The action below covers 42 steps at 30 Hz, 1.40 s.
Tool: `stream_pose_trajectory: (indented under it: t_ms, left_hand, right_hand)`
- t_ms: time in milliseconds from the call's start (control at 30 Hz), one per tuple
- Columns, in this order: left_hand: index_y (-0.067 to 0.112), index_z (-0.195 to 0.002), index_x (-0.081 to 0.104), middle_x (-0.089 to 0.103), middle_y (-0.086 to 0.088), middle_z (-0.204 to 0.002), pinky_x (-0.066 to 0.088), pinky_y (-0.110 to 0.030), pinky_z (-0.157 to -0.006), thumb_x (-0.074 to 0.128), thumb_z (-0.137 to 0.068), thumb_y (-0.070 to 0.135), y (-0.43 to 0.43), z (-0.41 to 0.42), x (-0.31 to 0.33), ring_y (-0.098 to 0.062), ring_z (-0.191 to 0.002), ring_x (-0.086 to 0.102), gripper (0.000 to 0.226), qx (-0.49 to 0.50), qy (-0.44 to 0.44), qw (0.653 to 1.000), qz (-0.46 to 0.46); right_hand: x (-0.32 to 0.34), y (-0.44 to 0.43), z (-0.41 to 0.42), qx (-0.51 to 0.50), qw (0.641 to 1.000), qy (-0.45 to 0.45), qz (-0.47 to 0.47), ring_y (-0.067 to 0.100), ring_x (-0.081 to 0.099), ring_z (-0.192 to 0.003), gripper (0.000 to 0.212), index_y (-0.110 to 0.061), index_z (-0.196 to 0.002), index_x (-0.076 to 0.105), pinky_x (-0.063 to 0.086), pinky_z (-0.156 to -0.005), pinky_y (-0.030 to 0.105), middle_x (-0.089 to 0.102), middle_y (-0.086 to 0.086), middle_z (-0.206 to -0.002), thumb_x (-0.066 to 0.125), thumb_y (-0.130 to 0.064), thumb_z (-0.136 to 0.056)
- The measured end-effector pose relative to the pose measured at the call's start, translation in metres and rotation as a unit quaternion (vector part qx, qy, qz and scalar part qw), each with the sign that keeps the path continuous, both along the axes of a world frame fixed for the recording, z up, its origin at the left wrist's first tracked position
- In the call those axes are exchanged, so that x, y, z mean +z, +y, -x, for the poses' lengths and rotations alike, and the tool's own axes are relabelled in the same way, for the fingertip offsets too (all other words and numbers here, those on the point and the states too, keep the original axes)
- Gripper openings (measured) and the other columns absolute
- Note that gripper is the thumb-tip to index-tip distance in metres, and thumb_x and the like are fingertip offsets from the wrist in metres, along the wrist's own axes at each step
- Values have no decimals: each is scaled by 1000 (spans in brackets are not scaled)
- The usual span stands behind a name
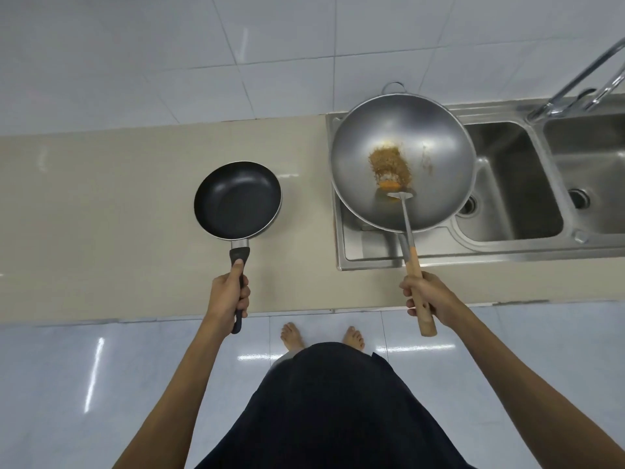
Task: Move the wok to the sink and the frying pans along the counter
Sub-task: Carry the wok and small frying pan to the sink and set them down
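Left hand (pixel 227 294): fingers (pixel 244 292) wrapped tight round the black handle of the frying pan (pixel 237 199); pan sat over the middle of the counter (pixel 101 204), handle reaching past the front edge. Right hand (pixel 426 297): fingers clamped on the wooden handle of the spatula (pixel 411 245), its blade inside the wok (pixel 402 162). Wok rested tilted over the left end of the sink (pixel 514 184), at the counter's right, brown food scraps in its bottom.
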<state>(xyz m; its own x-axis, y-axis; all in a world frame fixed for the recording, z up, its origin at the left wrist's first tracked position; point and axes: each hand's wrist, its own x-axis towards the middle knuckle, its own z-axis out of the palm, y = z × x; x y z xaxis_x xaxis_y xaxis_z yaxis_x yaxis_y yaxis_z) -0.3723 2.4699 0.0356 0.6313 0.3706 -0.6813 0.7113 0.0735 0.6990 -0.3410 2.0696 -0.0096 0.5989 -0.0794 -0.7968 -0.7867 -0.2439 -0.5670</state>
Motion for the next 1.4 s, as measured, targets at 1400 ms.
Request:
stream_pose_trajectory:
  t_ms: [1400]
  left_hand:
    - [10,-64,46,48,-8,-51,37,-24,-35,56,-98,39,129,-99,-83,-18,-31,43,46,-124,8,992,-27]
  right_hand:
    - [-9,81,-3,-1,974,20,227,28,69,-72,28,-1,-121,54,54,-53,35,69,21,-102,62,-11,-96]
